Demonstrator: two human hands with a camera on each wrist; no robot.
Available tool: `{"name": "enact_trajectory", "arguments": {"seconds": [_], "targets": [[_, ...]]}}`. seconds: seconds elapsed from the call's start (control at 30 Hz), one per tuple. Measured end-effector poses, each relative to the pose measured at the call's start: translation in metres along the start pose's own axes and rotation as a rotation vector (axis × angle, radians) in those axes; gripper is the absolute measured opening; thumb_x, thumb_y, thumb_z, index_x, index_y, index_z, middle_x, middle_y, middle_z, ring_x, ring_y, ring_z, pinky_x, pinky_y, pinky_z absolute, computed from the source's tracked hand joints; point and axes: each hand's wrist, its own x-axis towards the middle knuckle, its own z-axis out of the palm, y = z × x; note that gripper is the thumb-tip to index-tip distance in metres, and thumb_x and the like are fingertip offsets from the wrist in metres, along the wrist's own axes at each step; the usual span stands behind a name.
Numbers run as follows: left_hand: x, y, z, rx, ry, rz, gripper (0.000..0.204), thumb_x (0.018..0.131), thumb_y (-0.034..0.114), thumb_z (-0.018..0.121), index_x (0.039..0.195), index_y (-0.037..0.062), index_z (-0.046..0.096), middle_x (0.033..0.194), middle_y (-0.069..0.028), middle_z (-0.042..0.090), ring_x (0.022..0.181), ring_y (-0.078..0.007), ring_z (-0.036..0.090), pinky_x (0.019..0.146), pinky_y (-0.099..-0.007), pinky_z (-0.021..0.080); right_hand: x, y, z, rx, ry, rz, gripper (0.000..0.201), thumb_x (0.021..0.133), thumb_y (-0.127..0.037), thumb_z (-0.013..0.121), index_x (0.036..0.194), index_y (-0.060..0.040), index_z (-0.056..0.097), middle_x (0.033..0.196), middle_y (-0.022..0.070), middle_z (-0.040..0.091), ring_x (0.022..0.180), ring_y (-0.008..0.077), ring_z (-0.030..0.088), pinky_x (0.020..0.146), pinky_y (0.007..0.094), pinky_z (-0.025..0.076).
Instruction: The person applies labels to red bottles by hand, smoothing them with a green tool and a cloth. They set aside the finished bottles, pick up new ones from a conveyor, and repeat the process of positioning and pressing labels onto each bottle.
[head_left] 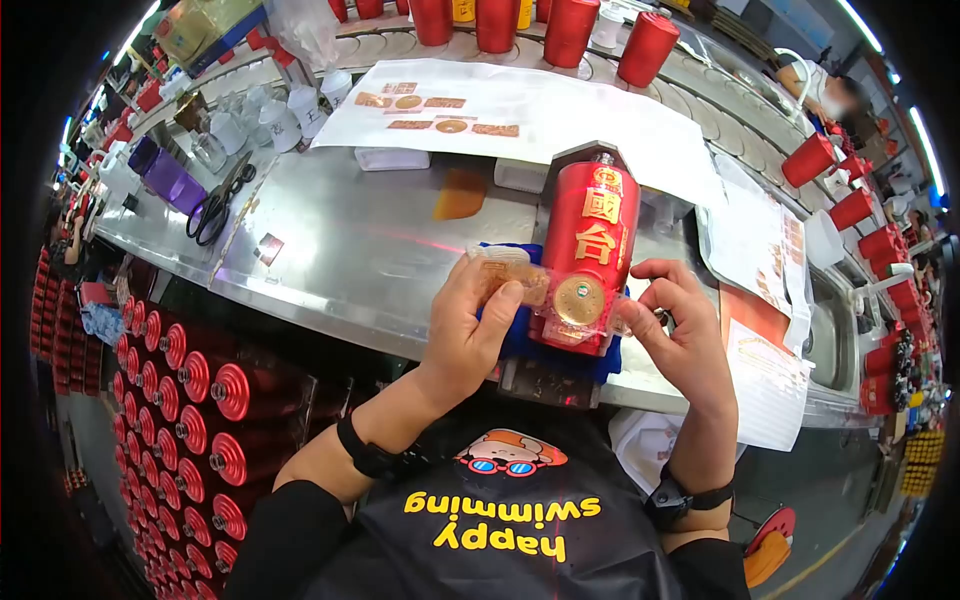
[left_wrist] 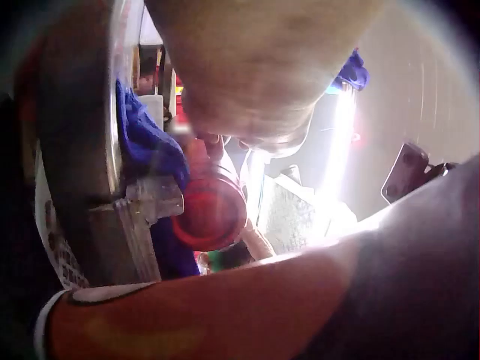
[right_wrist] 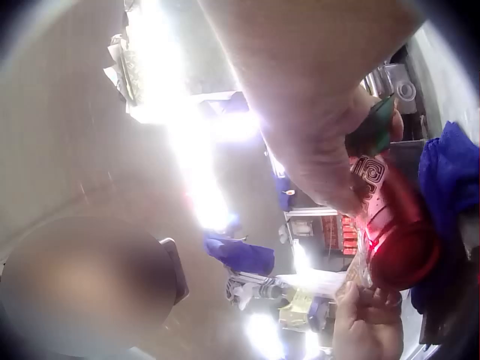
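Note:
A red bottle (head_left: 597,225) with gold characters lies on a blue cloth (head_left: 520,335) in a metal holder, its base toward the person. Across its lower part runs a clear film with a round gold label (head_left: 579,299). The left hand (head_left: 468,325) pinches the film's left end between thumb and fingers; the right hand (head_left: 680,325) pinches the right end at the bottle's side. The wrist views show the bottle's red base (left_wrist: 210,215), (right_wrist: 405,255) beside the hands; the left fingertips are partly hidden in the left wrist view.
White label sheets (head_left: 520,105) lie behind the bottle and at the right. Scissors (head_left: 215,205), a purple container (head_left: 168,175) and white bottles (head_left: 278,125) stand or lie at the left. Red bottles (head_left: 195,375) fill the lower left; red cups (head_left: 570,32) line the conveyor.

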Motion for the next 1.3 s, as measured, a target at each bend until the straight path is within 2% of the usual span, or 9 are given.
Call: {"name": "enact_trajectory", "arguments": {"seconds": [0.13, 0.23, 0.33, 0.73, 0.83, 1.03, 1.13, 1.23, 1.3], "targets": [[0.000, -0.008, 0.004, -0.009, 0.050, -0.009, 0.022, 0.099, 0.016, 0.054, 0.107, -0.0030, 0.062, 0.100, -0.0134, 0.059, 0.091, -0.0239, 0.061, 0.082, -0.0344, 0.048, 0.001, 0.007, 0.003, -0.006, 0.024, -0.015, 0.027, 0.087, -0.019, 0.075, 0.076, 0.0011, 0.061, 0.106, 0.0152, 0.060, 0.079, 0.0190, 0.059, 0.069, 0.0301, 0.048], [-0.001, -0.009, 0.007, -0.043, 0.045, -0.039, 0.021, 0.099, 0.016, 0.055, 0.106, -0.0020, 0.063, 0.099, -0.0135, 0.060, 0.091, -0.0238, 0.060, 0.083, -0.0338, 0.047, 0.002, 0.009, 0.003, 0.004, 0.034, -0.022, 0.027, 0.087, -0.019, 0.075, 0.077, 0.0013, 0.061, 0.106, 0.0146, 0.060, 0.078, 0.0178, 0.059, 0.068, 0.0293, 0.048], [0.000, -0.016, -0.005, 0.134, -0.114, -0.032, 0.031, 0.103, 0.014, 0.048, 0.130, -0.0021, 0.050, 0.115, -0.0094, 0.063, 0.105, -0.0134, 0.060, 0.094, -0.0295, 0.047, 0.002, 0.011, 0.003, 0.006, 0.030, -0.032, 0.026, 0.087, -0.018, 0.075, 0.077, 0.0014, 0.061, 0.106, 0.0141, 0.059, 0.077, 0.0173, 0.059, 0.068, 0.0288, 0.049], [0.002, -0.016, -0.002, 0.223, -0.112, -0.030, 0.029, 0.101, 0.014, 0.052, 0.125, -0.0024, 0.055, 0.112, -0.0078, 0.060, 0.100, -0.0136, 0.059, 0.090, -0.0288, 0.046, 0.003, 0.018, 0.006, 0.058, -0.001, -0.006, 0.025, 0.089, -0.019, 0.073, 0.078, 0.0004, 0.061, 0.108, 0.0127, 0.059, 0.081, 0.0169, 0.059, 0.065, 0.0276, 0.048], [0.004, -0.012, 0.007, 0.166, 0.014, 0.003, 0.018, 0.096, 0.017, 0.057, 0.100, 0.0007, 0.063, 0.093, -0.0153, 0.063, 0.088, -0.0328, 0.055, 0.088, -0.0425, 0.044, 0.004, 0.018, 0.006, 0.067, -0.006, -0.003, 0.024, 0.089, -0.018, 0.072, 0.078, -0.0002, 0.061, 0.109, 0.0119, 0.060, 0.082, 0.0166, 0.059, 0.063, 0.0270, 0.047], [0.004, -0.015, 0.009, 0.131, 0.035, -0.031, 0.020, 0.096, 0.018, 0.058, 0.100, -0.0004, 0.063, 0.093, -0.0166, 0.063, 0.089, -0.0344, 0.056, 0.091, -0.0408, 0.044, 0.004, 0.021, 0.007, 0.094, -0.011, 0.003, 0.023, 0.089, -0.018, 0.072, 0.080, -0.0002, 0.061, 0.110, 0.0119, 0.059, 0.083, 0.0156, 0.059, 0.062, 0.0262, 0.047], [0.005, -0.012, 0.005, 0.215, -0.026, 0.016, 0.020, 0.096, 0.018, 0.058, 0.105, -0.0003, 0.061, 0.097, -0.0163, 0.062, 0.091, -0.0310, 0.057, 0.089, -0.0388, 0.045, 0.004, 0.021, 0.006, 0.086, -0.016, -0.005, 0.022, 0.090, -0.018, 0.071, 0.080, 0.0001, 0.062, 0.111, 0.0125, 0.059, 0.083, 0.0158, 0.059, 0.062, 0.0262, 0.048], [0.000, -0.022, 0.005, 0.090, -0.009, -0.145, 0.026, 0.096, 0.017, 0.059, 0.116, 0.0003, 0.055, 0.106, -0.0130, 0.061, 0.097, -0.0249, 0.059, 0.090, -0.0367, 0.045, 0.005, 0.021, 0.006, 0.093, -0.022, -0.001, 0.021, 0.091, -0.017, 0.070, 0.082, 0.0002, 0.063, 0.111, 0.0132, 0.058, 0.084, 0.0164, 0.060, 0.062, 0.0268, 0.049], [0.001, -0.022, 0.005, 0.007, 0.000, -0.151, 0.032, 0.097, 0.016, 0.059, 0.123, 0.0006, 0.050, 0.115, -0.0118, 0.058, 0.103, -0.0222, 0.058, 0.092, -0.0353, 0.044, 0.004, 0.021, 0.007, 0.112, -0.024, 0.003, 0.020, 0.091, -0.017, 0.069, 0.083, 0.0003, 0.063, 0.111, 0.0135, 0.058, 0.084, 0.0167, 0.060, 0.062, 0.0270, 0.049]]}}
